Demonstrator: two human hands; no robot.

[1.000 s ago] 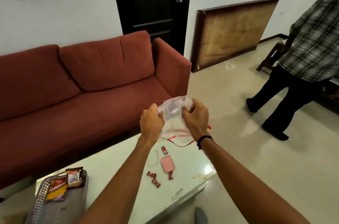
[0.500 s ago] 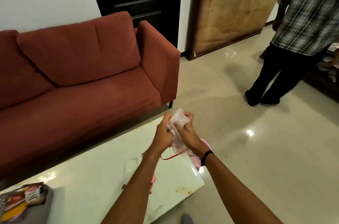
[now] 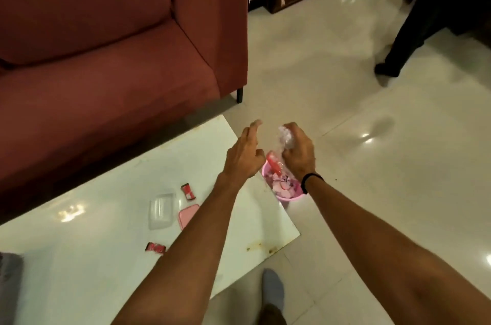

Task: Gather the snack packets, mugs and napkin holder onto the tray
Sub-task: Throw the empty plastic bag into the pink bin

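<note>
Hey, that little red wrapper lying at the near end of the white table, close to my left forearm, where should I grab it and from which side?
Pinch the small red wrapper across its narrow width at the middle, coming straight down from above. It lies flat on the white table, so there is no raised edge for a sideways reach. The left hand is open and free; the right hand holds crumpled clear plastic.

White table (image 3: 106, 258): clear box (image 3: 161, 211), pink lid (image 3: 187, 214), 2 red wrappers (image 3: 188, 191)
</note>
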